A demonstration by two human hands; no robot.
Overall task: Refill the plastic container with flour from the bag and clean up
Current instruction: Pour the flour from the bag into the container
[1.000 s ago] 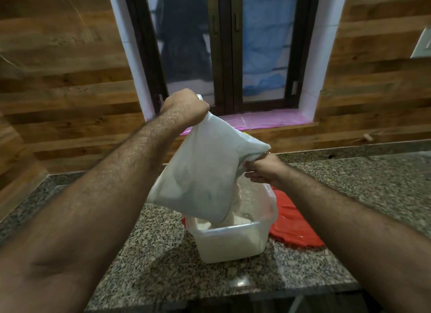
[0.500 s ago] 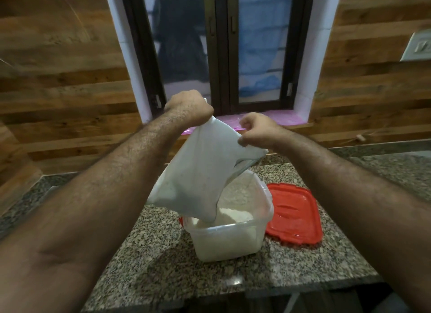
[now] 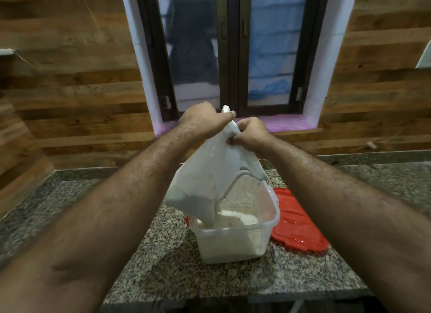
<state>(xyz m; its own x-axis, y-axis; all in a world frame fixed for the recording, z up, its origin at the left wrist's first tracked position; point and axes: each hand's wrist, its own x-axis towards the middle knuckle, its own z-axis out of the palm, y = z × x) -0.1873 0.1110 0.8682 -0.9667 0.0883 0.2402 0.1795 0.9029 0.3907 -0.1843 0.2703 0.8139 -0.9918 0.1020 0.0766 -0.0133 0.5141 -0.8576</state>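
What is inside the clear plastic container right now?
The clear plastic container holds a mound of white flour; the white flour bag dips its lower corner in, hiding the flour beneath it.

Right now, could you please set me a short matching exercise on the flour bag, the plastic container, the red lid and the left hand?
Things:
1. flour bag
2. plastic container
3. red lid
4. left hand

States:
a. lies flat on the counter, right of the container
b. grips the bag's topmost corner
c. held upended, mouth down in the container
d. stands open, partly filled with flour

Pairs: 1-c, 2-d, 3-a, 4-b
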